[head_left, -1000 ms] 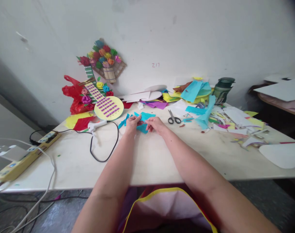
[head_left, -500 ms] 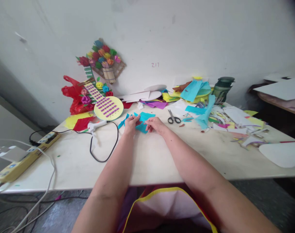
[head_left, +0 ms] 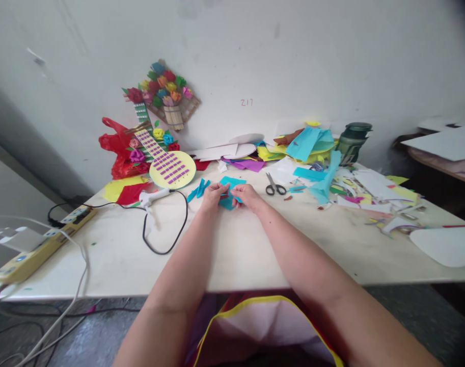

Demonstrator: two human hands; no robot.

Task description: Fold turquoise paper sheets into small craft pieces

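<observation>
My left hand (head_left: 216,194) and my right hand (head_left: 245,194) are close together above the table, fingers pinched. Between them is a small piece of bright blue crepe paper; the fingers hide much of it. More blue paper (head_left: 233,181) shows behind and below the fingertips, lying on the table. A few folded blue paper strips (head_left: 198,189) rest just left of my left hand. To the right of my right hand lie scissors (head_left: 275,186) with black handles, blades spread a little.
A white glue gun (head_left: 153,195) with a black cord lies at left, near a yellow power strip (head_left: 37,250). Behind it stand a paper guitar (head_left: 174,171) and paper flowers (head_left: 165,84). Coloured paper piles (head_left: 308,145), scraps (head_left: 365,188) and a green bottle (head_left: 354,142) fill the back right.
My left hand has shifted right, closer to my right hand, and away from the blue strips, which now show more fully. My right hand has barely moved.
</observation>
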